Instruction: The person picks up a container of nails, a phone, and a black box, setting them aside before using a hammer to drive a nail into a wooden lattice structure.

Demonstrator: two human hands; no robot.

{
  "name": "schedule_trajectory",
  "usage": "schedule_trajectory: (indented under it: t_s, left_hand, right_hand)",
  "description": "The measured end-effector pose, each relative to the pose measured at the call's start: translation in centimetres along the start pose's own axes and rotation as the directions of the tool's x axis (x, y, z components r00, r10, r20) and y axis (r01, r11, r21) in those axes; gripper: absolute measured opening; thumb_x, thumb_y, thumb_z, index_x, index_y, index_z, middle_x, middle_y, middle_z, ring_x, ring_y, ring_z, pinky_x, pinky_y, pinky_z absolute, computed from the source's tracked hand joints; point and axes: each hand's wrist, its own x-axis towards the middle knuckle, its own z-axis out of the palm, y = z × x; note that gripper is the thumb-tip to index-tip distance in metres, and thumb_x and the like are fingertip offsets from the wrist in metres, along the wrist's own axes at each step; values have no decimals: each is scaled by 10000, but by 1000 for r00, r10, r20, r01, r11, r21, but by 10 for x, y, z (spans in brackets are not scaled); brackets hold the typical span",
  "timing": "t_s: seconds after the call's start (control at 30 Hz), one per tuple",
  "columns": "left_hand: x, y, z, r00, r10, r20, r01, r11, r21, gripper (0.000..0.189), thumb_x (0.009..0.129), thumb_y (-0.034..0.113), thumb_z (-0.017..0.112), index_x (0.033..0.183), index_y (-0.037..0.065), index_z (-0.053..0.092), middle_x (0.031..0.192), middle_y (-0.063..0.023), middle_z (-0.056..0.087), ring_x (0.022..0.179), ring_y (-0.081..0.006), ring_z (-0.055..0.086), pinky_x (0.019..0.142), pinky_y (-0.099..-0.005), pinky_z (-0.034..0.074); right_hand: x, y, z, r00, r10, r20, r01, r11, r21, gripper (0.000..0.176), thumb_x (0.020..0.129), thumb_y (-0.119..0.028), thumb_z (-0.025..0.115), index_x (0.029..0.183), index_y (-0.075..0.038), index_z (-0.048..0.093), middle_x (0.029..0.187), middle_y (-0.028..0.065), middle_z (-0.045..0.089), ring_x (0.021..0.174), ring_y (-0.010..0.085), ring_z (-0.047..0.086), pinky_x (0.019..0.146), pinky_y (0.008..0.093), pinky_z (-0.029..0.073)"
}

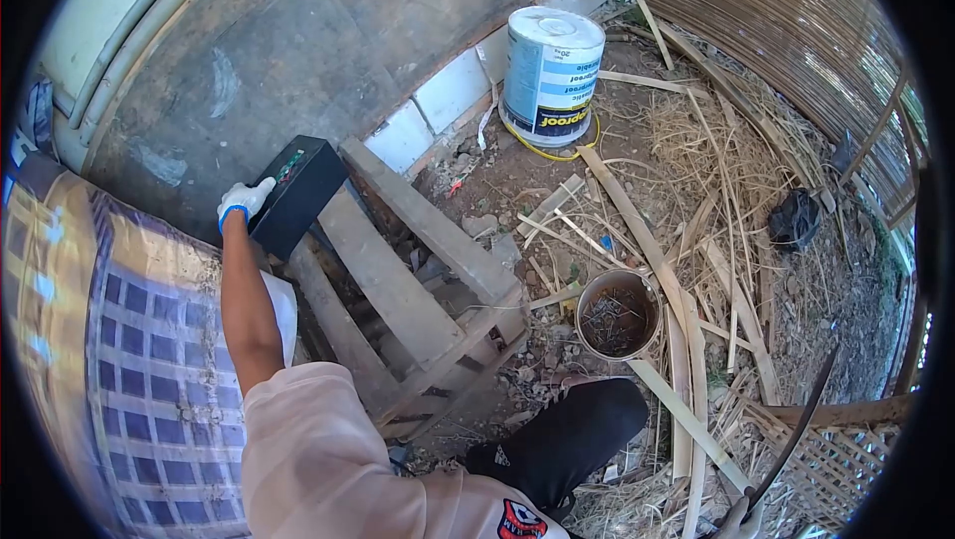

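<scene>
My left hand (249, 199), in a white glove with a blue cuff, grips the near edge of a black box (310, 196). Something green and red shows on the box's upper side. The box sits tilted at the far end of a wooden pallet (388, 275). At the lower right edge, my gloved right hand (738, 520) is closed around the lower end of a long, dark, curved blade (804, 425), which points up and away. That hand is partly cut off by the frame edge, and the blade's handle is hidden.
A small bucket (587, 335) holding nails stands right of the pallet. Farther back is a white and blue paint bucket (553, 82). Bamboo strips (637, 221) and straw litter the ground. A checked cloth (159, 370) hangs at left; a woven bamboo screen (776, 22) stands behind.
</scene>
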Motion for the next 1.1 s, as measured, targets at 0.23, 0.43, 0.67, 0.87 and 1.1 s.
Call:
schedule_trajectory:
  t_s: [0.23,0.43,0.67,0.87,1.1]
  left_hand:
    - [77,-30,29,995,-51,89,69,977,-202,678,759,497,690,1262,43,683,1388,-216,601,1297,-362,568,1063,-441,443]
    - [110,-80,47,1000,-13,24,18,973,-229,662,760,501,680,1222,28,701,1343,-224,631,1277,-342,587,1033,-424,456]
    - [21,-130,20,982,-190,8,139,685,-715,701,704,420,763,1154,-111,683,1167,-226,691,1074,-302,645,938,-412,481]
    - [-6,-195,30,966,-254,-53,171,778,-605,688,714,416,772,1158,-103,685,1121,-202,708,1000,-282,667,894,-398,502]
    - [36,-182,158,957,-284,61,282,856,-433,838,677,559,731,1245,-55,667,1379,-254,592,1333,-340,534,1110,-409,404]
  right_hand:
    - [-6,-50,-21,989,141,42,-147,950,277,314,1007,-210,562,1244,-10,609,671,-13,440,486,75,387,392,249,301]
    - [16,-30,-6,998,-37,47,15,910,413,386,997,-163,536,1338,14,558,675,-4,421,439,73,337,370,234,292]
    - [21,-34,29,998,-49,37,38,966,256,354,1002,-254,586,1244,6,600,758,44,523,558,132,464,481,291,392]
    - [24,-64,51,989,-43,143,-2,954,298,466,1008,-303,602,1264,86,612,992,130,644,808,227,555,743,362,476]
    - [94,28,98,979,-108,174,19,894,448,337,1040,-239,521,1273,-14,614,710,-45,412,538,54,410,473,223,376]
